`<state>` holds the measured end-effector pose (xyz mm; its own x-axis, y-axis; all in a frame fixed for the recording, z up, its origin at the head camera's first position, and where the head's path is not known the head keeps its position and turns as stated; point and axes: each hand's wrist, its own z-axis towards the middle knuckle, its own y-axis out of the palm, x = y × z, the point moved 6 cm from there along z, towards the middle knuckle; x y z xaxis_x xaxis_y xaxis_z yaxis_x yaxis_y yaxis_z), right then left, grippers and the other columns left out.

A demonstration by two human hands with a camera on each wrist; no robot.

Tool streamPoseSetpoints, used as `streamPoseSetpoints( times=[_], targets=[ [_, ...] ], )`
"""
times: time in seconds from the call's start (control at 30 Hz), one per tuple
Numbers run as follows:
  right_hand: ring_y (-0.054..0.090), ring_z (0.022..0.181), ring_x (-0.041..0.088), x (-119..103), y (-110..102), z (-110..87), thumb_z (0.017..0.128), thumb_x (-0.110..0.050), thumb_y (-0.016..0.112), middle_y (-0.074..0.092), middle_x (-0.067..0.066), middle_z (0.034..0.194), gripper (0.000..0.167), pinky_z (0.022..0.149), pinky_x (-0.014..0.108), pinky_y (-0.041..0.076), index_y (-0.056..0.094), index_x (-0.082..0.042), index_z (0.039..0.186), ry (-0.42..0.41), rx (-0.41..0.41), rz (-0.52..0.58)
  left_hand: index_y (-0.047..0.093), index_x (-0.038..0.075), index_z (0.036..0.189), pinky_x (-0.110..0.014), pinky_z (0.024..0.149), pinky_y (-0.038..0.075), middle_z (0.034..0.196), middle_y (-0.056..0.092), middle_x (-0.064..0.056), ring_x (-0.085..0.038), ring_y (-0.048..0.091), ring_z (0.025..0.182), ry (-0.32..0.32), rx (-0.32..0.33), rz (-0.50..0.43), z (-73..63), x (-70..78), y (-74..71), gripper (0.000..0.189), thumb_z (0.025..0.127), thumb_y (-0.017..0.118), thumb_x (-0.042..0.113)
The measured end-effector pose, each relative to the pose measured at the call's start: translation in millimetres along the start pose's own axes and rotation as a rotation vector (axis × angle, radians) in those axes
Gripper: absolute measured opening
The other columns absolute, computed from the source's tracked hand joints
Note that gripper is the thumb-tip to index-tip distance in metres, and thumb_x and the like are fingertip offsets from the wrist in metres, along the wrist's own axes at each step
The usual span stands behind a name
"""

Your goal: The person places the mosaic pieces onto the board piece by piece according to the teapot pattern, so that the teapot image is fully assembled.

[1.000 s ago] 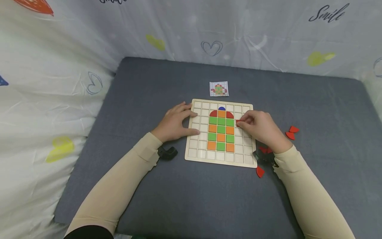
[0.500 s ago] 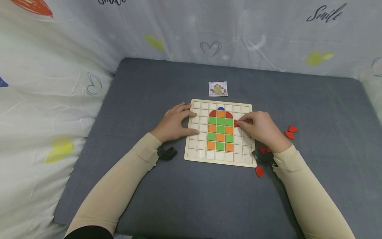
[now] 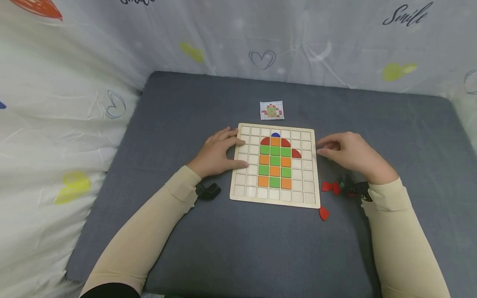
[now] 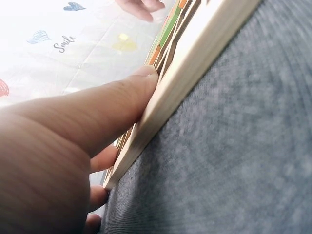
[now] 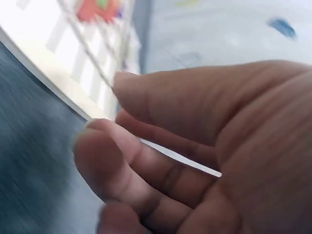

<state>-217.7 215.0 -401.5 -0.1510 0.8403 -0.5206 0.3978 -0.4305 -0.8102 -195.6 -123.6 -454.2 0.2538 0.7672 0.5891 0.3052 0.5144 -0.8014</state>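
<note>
A square wooden grid board [image 3: 242, 197] lies on the grey table, its middle columns filled with green and orange squares. A blue half-round piece [image 3: 275, 135] tops them, and red quarter-round pieces sit at the shoulders. One more red quarter-round piece [image 3: 296, 153] lies in a cell right of the top green row. My left hand [image 3: 216, 155] rests on the board's left edge; in the left wrist view its thumb [image 4: 112, 105] lies over the wooden rim. Just off the right edge, my right hand [image 3: 352, 155] holds nothing, its fingers loosely bent in the right wrist view.
A small printed card [image 3: 271, 111] with a coloured grid picture lies behind the board. Several loose red pieces [image 3: 326, 186] lie right of the board, partly under my right wrist. Another red piece [image 3: 324, 213] is by its front right corner. A patterned curtain [image 3: 223, 37] hangs behind.
My right hand has let go of the red quarter-round piece, which now lies in its cell, and has moved right, off the board. My left hand has stayed in place.
</note>
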Motion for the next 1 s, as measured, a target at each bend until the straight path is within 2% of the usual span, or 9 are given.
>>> streamPoseSetpoints(
  times=[0.23,0.37,0.5,0.6,0.67,0.73,0.8,0.9,1.0],
  targets=[
    [0.065,0.087,0.022,36.7,-34.3,-12.0,0.102,-0.041,0.069,0.073,0.014,0.118,0.047,0.066,0.03,0.051,0.07,-0.008,0.135,0.072,0.022,0.017,0.062,0.02,0.147,-0.058,0.129,0.012,0.171,0.032,-0.005,-0.025,0.013,0.163,-0.001,-0.002,-0.004,-2.1,-3.6,-3.6,0.075,0.086,0.082,0.058],
    [0.068,0.092,0.02,59.5,-42.7,-14.3,0.101,-0.043,0.07,0.071,0.016,0.121,0.051,0.077,0.033,0.052,0.068,-0.006,0.136,0.116,-0.003,-0.001,0.062,0.021,0.148,-0.057,0.13,0.012,0.171,0.032,-0.004,-0.025,0.013,0.163,-0.011,-0.007,0.002,-3.2,-6.9,-3.7,0.075,0.086,0.081,0.059],
    [0.066,0.105,0.033,81.2,-44.5,-16.2,0.1,-0.044,0.071,0.07,0.023,0.123,0.055,0.086,0.046,0.052,0.066,0.0,0.135,0.164,-0.03,-0.018,0.062,0.021,0.148,-0.057,0.129,0.012,0.171,0.032,-0.004,-0.025,0.013,0.163,-0.018,-0.007,0.006,-4.1,-8.3,-3.4,0.075,0.087,0.081,0.059],
    [0.06,0.115,0.043,97.9,-46.4,-20.1,0.099,-0.047,0.071,0.066,0.031,0.128,0.062,0.087,0.056,0.052,0.065,0.004,0.132,0.2,-0.034,-0.044,0.062,0.021,0.148,-0.057,0.13,0.012,0.171,0.032,-0.004,-0.024,0.013,0.163,-0.015,-0.006,0.008,-3.4,-7.1,-1.9,0.075,0.086,0.082,0.059],
    [0.059,0.115,0.047,108.3,-47.7,-24.6,0.098,-0.05,0.071,0.063,0.034,0.129,0.066,0.085,0.058,0.053,0.064,0.007,0.13,0.228,-0.036,-0.07,0.062,0.021,0.148,-0.057,0.13,0.012,0.171,0.032,-0.003,-0.024,0.013,0.163,-0.013,-0.007,0.005,-2.5,-5.1,-0.4,0.075,0.086,0.082,0.059],
    [0.06,0.108,0.047,116.7,-48.5,-29.9,0.098,-0.052,0.07,0.063,0.036,0.124,0.068,0.078,0.055,0.054,0.063,0.01,0.125,0.256,-0.043,-0.103,0.062,0.022,0.147,-0.056,0.13,0.012,0.171,0.032,-0.002,-0.024,0.014,0.163,-0.009,-0.008,0.003,-0.3,-3.1,2.0,0.075,0.086,0.081,0.06],
    [0.064,0.096,0.042,122.4,-46.6,-34.7,0.099,-0.053,0.068,0.066,0.033,0.11,0.069,0.071,0.05,0.055,0.061,0.012,0.12,0.281,-0.075,-0.113,0.062,0.022,0.148,-0.056,0.13,0.012,0.171,0.032,-0.002,-0.023,0.013,0.163,-0.003,-0.013,-0.002,1.3,-0.8,3.7,0.075,0.086,0.081,0.061],
    [0.065,0.077,0.029,125.0,-42.7,-39.1,0.1,-0.055,0.065,0.068,0.018,0.088,0.066,0.061,0.04,0.051,0.06,0.01,0.112,0.303,-0.103,-0.117,0.062,0.022,0.148,-0.057,0.13,0.012,0.171,0.031,-0.002,-0.023,0.012,0.163,0.004,-0.015,-0.005,2.5,0.6,4.5,0.075,0.087,0.08,0.06],
    [0.062,0.071,0.022,122.1,-39.2,-38.9,0.101,-0.054,0.065,0.067,0.007,0.078,0.062,0.059,0.036,0.048,0.065,0.007,0.106,0.295,-0.094,-0.115,0.062,0.021,0.148,-0.057,0.129,0.012,0.172,0.031,-0.002,-0.023,0.012,0.163,-0.005,-0.008,-0.001,1.1,-0.9,2.9,0.075,0.086,0.081,0.059]
  ],
)
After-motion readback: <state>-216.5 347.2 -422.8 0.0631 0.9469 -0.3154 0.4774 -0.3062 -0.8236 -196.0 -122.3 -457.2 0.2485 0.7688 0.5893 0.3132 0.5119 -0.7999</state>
